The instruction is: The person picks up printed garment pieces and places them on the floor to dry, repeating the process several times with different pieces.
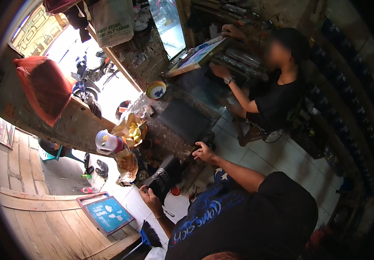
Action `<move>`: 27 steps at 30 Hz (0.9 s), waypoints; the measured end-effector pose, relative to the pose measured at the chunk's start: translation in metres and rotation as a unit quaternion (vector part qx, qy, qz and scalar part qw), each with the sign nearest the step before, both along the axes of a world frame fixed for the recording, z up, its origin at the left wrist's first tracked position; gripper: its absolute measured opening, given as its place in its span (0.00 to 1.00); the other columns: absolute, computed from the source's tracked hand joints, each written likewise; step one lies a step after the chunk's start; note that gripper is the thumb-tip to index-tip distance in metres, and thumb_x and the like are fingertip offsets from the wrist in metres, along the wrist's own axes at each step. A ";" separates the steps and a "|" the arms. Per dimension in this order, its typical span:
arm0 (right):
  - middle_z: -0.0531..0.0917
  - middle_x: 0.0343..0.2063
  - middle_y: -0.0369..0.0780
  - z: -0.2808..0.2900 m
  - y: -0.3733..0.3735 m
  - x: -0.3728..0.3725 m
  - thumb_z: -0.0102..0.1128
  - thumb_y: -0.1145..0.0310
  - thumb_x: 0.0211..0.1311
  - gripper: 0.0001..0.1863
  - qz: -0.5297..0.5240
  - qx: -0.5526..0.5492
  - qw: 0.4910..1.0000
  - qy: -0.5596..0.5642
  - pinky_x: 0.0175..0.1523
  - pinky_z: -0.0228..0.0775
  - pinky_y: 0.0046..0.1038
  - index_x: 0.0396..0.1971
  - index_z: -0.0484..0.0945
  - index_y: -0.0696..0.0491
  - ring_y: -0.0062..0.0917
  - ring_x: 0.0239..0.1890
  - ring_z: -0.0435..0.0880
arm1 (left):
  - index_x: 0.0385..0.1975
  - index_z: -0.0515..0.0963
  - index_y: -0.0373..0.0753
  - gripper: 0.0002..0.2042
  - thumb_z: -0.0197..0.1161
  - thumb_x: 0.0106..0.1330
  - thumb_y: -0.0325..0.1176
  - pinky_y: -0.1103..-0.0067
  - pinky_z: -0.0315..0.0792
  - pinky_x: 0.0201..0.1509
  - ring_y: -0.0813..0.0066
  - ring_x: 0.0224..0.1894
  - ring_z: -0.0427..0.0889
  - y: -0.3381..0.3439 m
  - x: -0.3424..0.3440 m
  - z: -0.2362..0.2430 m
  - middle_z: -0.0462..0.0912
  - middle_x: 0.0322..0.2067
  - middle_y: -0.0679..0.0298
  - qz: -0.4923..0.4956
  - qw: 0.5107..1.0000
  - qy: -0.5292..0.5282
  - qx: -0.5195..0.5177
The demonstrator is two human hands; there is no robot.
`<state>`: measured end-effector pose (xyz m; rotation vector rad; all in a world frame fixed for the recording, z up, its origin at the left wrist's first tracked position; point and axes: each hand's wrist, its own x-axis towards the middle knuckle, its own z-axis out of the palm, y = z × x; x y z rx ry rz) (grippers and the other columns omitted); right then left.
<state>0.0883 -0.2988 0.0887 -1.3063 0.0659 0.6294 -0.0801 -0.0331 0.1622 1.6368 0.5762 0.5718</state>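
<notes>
My left hand grips the lower end of a black piece of cloth with a pale print, held up between my body and the work table. My right hand lies with curled fingers at the table's near edge, just past the cloth's upper end. Whether it holds anything is hidden by shadow. A dark flat pad lies on the table beyond that hand. My black shirt with blue print fills the lower right.
Another person in black sits across the table, both hands on a tilted printing frame. A teal-meshed frame lies on the floor. A bowl, a plastic tub and food bags crowd the table's left end.
</notes>
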 end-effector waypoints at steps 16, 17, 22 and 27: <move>0.80 0.30 0.43 -0.142 -0.062 0.107 0.53 0.66 0.55 0.11 -0.119 0.024 0.940 0.317 0.30 0.75 0.31 0.35 0.72 0.57 0.30 0.28 0.80 | 0.45 0.60 0.35 0.09 0.42 0.66 0.24 0.83 0.68 0.44 0.76 0.36 0.74 -0.031 0.048 0.019 0.75 0.34 0.57 0.040 0.992 0.060 -0.105; 0.80 0.25 0.40 -0.152 -0.065 0.118 0.53 0.65 0.53 0.09 -0.151 0.032 0.932 0.328 0.27 0.75 0.29 0.31 0.73 0.54 0.28 0.24 0.80 | 0.46 0.60 0.35 0.09 0.42 0.66 0.24 0.82 0.68 0.44 0.75 0.36 0.74 -0.035 0.051 0.021 0.75 0.34 0.57 0.050 0.992 0.076 -0.093; 0.80 0.30 0.41 -0.172 -0.055 0.172 0.52 0.67 0.58 0.07 -0.239 0.140 0.904 0.325 0.37 0.77 0.33 0.35 0.71 0.53 0.29 0.32 0.81 | 0.44 0.62 0.32 0.10 0.46 0.64 0.24 0.80 0.66 0.49 0.73 0.42 0.72 -0.038 0.018 0.004 0.68 0.41 0.57 0.130 0.977 0.167 -0.024; 0.79 0.37 0.40 -0.201 -0.035 0.213 0.48 0.70 0.62 0.09 -0.305 0.233 0.861 0.332 0.45 0.75 0.35 0.42 0.70 0.48 0.29 0.38 0.80 | 0.44 0.62 0.34 0.10 0.46 0.64 0.24 0.80 0.67 0.48 0.73 0.40 0.73 -0.074 0.028 0.026 0.73 0.38 0.58 0.193 0.959 0.202 -0.048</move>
